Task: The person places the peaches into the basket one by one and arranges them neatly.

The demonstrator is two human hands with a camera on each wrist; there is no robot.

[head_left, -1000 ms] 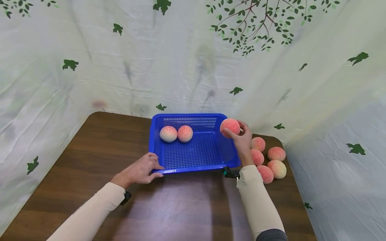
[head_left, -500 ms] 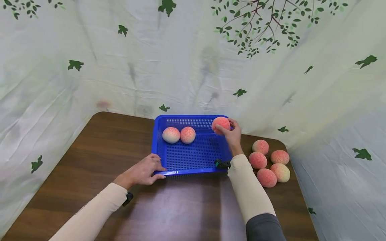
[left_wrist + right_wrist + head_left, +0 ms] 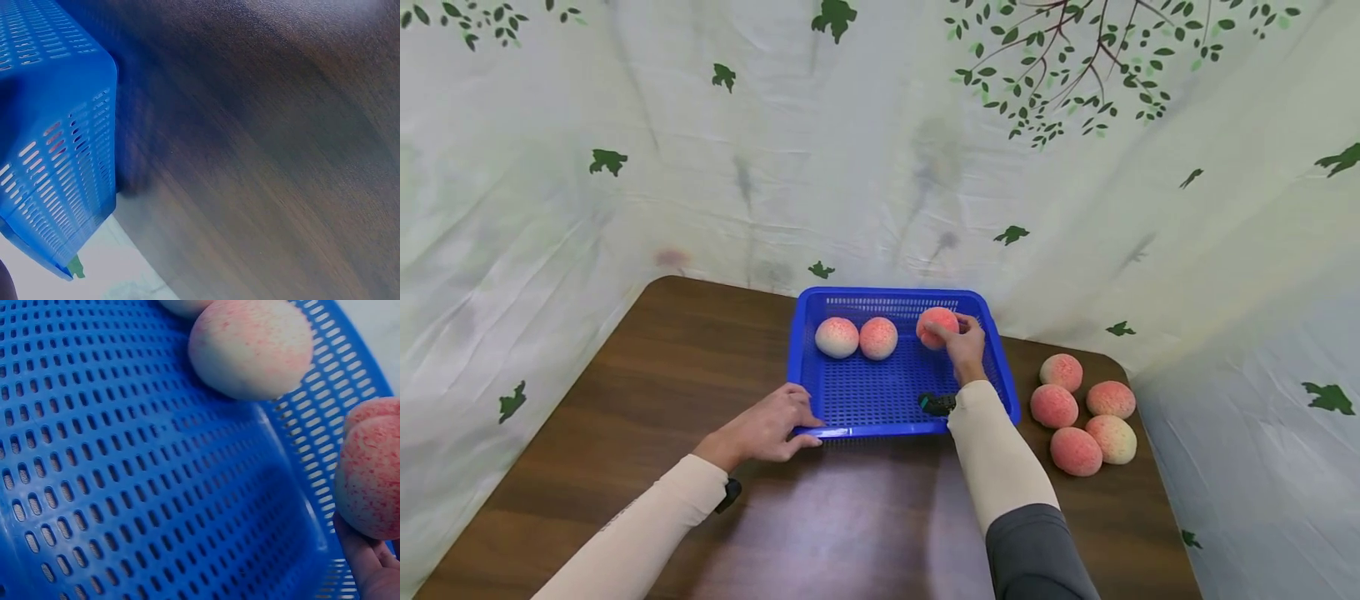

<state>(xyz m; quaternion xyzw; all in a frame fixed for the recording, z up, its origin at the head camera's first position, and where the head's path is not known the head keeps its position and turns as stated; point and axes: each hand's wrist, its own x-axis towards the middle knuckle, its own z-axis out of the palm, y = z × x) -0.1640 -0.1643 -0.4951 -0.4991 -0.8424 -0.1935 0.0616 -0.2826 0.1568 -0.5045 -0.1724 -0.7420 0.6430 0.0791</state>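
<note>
one pink peach (image 3: 937, 321) in the grip of the right hand (image 3: 967, 345)

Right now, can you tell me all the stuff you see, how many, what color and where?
Table: 1, brown, under the basket
Basket: 1, blue, on the table
Loose peaches: 5, pink and cream, right of the basket
Basket peaches: 2, pink and cream, far left inside
Held peach: 1, mostly pink, in the right hand
Sheeting: count unclear, whitish with green leaves, behind and beside the table
Wrist devices: 2, black, at the wrists
Sleeves: 2, cream, right one partly dark gray
Left hand: 1, gripping the basket's near-left rim
Right hand: 1, holding a peach
</note>
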